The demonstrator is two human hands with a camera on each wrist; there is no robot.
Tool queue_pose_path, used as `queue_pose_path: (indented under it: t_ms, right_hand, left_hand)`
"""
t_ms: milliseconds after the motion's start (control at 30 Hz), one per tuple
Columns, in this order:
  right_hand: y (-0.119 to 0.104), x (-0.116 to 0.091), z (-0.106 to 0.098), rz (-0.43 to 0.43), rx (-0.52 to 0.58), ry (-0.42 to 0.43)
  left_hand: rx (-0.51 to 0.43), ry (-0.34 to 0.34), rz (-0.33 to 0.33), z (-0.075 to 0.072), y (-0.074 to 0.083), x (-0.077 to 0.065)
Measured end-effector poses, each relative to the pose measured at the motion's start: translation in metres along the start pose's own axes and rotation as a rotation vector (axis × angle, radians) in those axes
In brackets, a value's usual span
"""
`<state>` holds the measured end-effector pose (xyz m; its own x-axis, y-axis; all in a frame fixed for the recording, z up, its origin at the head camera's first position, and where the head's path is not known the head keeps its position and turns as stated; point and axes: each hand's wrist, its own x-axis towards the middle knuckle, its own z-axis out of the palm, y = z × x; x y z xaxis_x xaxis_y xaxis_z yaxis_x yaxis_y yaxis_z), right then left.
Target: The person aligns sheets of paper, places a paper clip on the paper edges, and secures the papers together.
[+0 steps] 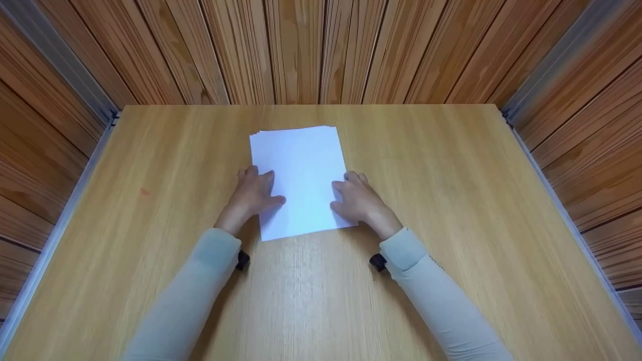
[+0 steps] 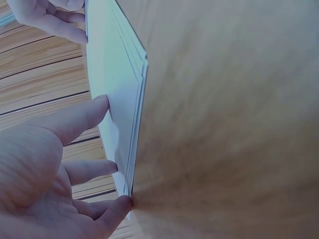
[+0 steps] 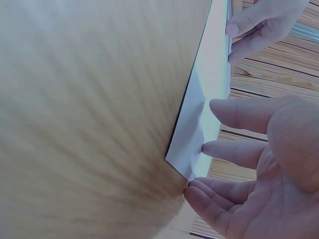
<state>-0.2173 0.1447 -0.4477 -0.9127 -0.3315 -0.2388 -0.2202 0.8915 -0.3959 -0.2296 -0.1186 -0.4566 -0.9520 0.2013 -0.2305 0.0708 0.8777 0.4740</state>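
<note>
A stack of white paper sheets (image 1: pixel 305 160) lies on the wooden table, its layered edges slightly uneven at the top left corner. At its left side rests my left hand (image 1: pixel 256 193), thumb and index finger on the top sheet, other fingers along the edge. My right hand (image 1: pixel 357 198) mirrors it on the right side. In the left wrist view, the left hand's spread fingers (image 2: pixel 89 172) touch the sheets, with the lowest fingertip at the stack's edge. The right wrist view has the right hand's outstretched fingers (image 3: pixel 234 152) at the paper near a corner.
The wooden table (image 1: pixel 451 200) extends around the paper on all sides. Wood-plank walls (image 1: pixel 296 50) rise behind and beside it, with grey metal posts at the corners. A small reddish mark (image 1: pixel 145 191) is on the table at left.
</note>
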Motion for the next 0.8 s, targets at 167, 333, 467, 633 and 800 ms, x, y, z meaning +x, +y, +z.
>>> queue_pose_path:
  t_ms: [167,333,467,633,800]
  right_hand:
    - [0.002,-0.004,0.0,-0.008,0.007,0.0]
    - [0.005,-0.007,-0.002,0.001,0.008,-0.007]
    - [0.007,-0.011,-0.003,0.009,0.014,-0.012]
    - [0.01,-0.016,-0.004,0.003,0.012,-0.009]
    - [0.013,-0.021,-0.006,0.012,0.021,-0.007]
  left_hand:
    - [0.005,-0.008,0.004,0.001,0.002,-0.001]
    - [-0.007,-0.015,-0.008,0.002,0.005,-0.001]
    - [-0.007,-0.017,-0.012,0.004,0.008,0.0]
    - [0.011,-0.017,0.012,0.006,0.01,0.002]
    - [-0.002,-0.026,0.016,0.008,0.013,0.003]
